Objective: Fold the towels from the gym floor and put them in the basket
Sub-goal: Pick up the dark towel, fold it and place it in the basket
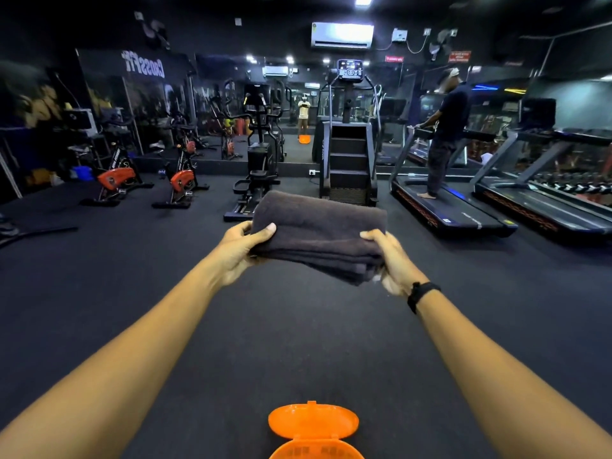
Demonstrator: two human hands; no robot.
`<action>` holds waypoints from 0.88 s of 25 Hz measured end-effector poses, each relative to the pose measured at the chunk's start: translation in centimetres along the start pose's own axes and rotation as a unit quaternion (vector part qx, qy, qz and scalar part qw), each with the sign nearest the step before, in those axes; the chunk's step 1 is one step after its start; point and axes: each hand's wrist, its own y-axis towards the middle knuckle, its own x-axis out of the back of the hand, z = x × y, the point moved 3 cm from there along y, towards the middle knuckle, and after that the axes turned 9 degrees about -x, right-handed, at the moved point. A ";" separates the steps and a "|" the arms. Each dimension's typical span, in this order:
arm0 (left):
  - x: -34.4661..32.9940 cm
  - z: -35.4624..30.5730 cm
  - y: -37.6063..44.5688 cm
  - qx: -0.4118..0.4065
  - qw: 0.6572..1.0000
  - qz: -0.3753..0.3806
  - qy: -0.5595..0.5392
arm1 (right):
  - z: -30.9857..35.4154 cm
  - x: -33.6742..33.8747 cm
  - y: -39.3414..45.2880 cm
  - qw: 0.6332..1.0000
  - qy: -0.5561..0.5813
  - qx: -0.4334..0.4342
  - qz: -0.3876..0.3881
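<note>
Dark gym floor (132, 309) is stretching ahead of you; your left hand (238, 250) and right hand (394, 263) are gripping the folded towel's (318, 233) ends, held above the open orange basket (313, 435). Soft, light, floppy: keep supporting both ends.

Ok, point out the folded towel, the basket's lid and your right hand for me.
folded dark towel (319, 231): head view, middle of its top face.
orange basket lid (313, 420): head view, centre of the open lid.
right hand (392, 263): head view, back of the hand gripping the towel's right end.
</note>
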 end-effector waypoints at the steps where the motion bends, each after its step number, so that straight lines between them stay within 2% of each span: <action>1: 0.6 -0.1 0.3 0.023 0.997 0.012 0.076 | 1.3 0.1 0.0 0.999 -0.024 0.035 -0.016; 3: 1.7 -0.4 0.9 0.040 0.979 0.011 0.201 | 3.6 0.1 0.6 0.989 -0.111 0.091 -0.035; 6: 2.1 -1.2 1.9 0.004 0.946 0.010 0.323 | 5.8 -0.1 2.0 0.934 -0.328 0.111 -0.085; 9: 2.4 -0.9 2.3 -0.025 0.865 0.037 0.500 | 6.1 0.2 3.2 0.884 -0.445 0.074 -0.119; 10: 2.6 -0.6 2.4 -0.029 0.848 0.039 0.528 | 5.9 0.4 3.5 0.868 -0.477 0.068 -0.123; 12: 3.0 0.2 2.5 -0.023 0.840 0.038 0.540 | 5.2 1.0 4.2 0.838 -0.529 0.056 -0.122; 15: 3.5 2.0 2.2 -0.007 0.838 0.041 0.543 | 3.1 2.4 5.3 0.817 -0.564 0.014 -0.121; 22: 4.9 12.6 2.1 0.097 0.833 0.085 0.539 | -6.1 5.7 8.2 0.754 -0.637 -0.102 -0.123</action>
